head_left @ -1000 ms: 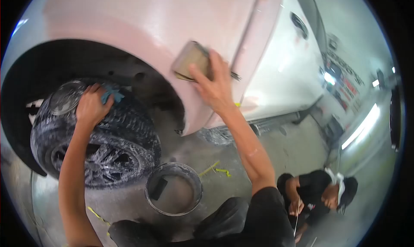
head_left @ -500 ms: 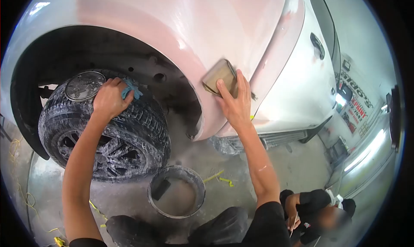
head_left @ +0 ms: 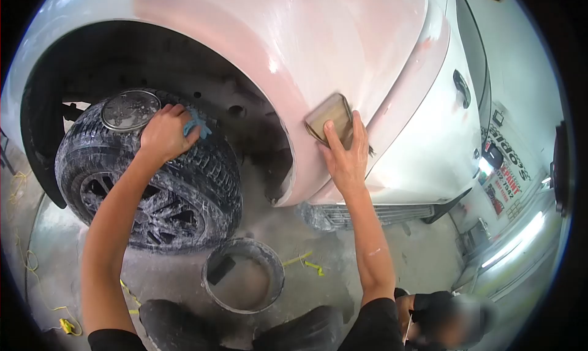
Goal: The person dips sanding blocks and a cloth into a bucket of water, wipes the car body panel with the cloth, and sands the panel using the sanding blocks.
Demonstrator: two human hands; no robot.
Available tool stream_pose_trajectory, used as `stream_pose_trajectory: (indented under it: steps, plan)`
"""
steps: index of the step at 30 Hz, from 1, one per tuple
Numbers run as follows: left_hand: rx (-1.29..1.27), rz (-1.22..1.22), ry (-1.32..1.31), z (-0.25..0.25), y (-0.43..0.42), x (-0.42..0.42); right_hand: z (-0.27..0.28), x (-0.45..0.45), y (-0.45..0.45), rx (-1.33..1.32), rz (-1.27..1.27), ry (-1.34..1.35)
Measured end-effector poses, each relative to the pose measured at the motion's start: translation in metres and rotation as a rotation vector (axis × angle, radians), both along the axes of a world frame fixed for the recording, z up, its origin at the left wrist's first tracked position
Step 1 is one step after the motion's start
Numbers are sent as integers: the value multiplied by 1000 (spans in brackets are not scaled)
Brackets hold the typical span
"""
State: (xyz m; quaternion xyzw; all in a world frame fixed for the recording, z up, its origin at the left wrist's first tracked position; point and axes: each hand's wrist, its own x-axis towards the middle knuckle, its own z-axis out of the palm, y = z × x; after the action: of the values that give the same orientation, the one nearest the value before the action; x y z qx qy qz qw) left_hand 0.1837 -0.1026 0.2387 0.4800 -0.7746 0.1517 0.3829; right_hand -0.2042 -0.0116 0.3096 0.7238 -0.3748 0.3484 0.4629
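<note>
A tan sanding pad [head_left: 331, 117], seemingly paper wrapped round a block, lies against the pinkish fender [head_left: 257, 51] of a white car, right of the wheel arch. My right hand [head_left: 347, 158] grips the pad's lower right side, fingers pressed on it. On top of the dusty tire [head_left: 202, 167], my left hand [head_left: 165, 133] is closed round a crumpled blue cloth or glove [head_left: 196, 125]. A round metal lid or disc [head_left: 130, 110] rests on the tire just left of that hand.
A bucket [head_left: 278, 274] of murky water with a dark block [head_left: 221, 270] in it stands on the floor between my knees and the wheel. Yellow tape scraps [head_left: 313, 266] lie beside it. A person in black [head_left: 438, 320] is at the lower right. A yellow cord [head_left: 67, 326] lies lower left.
The view has shifted, so the car and wheel sit differently in the frame. My right hand and the pad have moved down the fender. My left hand stays on the tire with the blue item.
</note>
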Motion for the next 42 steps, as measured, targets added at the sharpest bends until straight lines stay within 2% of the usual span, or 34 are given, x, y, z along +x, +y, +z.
stream_pose_trajectory:
  steps: [2, 7, 10, 12, 14, 17, 20, 22, 25, 29, 30, 33, 37, 38, 41, 42]
  plan:
    - [10, 5, 1, 2, -1, 0, 17, 7, -7, -40, -25, 28]
    - [20, -6, -9, 0, -2, 1, 160, 108, -11, -63, 103, 55]
    - [-10, -18, -1, -4, -2, 3, 149, 99, -11, -59, 53, 57]
    - [-21, -24, -2, -7, -5, 6, 87, 53, -9, -63, -8, 98]
    - [-3, -29, -6, -6, -5, 5, 16, -15, -20, -54, 48, 112]
    - [39, 13, -11, -4, -7, 2, 14, -14, -16, -45, 0, 103]
    - [-3, -2, -16, -3, -7, 3, 105, 80, -16, -139, 27, 162]
    - [-22, -10, -17, -7, -8, 3, 151, 126, -13, -110, 86, 153]
    - [-42, -16, -14, -11, -8, 4, 145, 116, -15, -153, 58, 172]
    - [-12, -9, -2, -7, -2, 3, 18, -11, -12, -44, 10, 141]
    - [3, -2, -4, -5, -3, 2, 9, -14, -6, -13, 20, 128]
    - [16, 19, -3, -3, -6, 1, 27, -7, -12, -40, -9, 145]
    - [5, 29, -21, -4, -6, 2, 152, 124, -17, -120, 163, 236]
    - [-22, 24, -19, -6, -6, 3, 168, 154, 7, 24, 47, 180]
    - [-9, -7, -12, -3, -1, 2, 150, 120, -16, -153, 92, 262]
    - [8, -12, 2, -4, -1, 5, 126, 95, -14, -112, 77, 251]
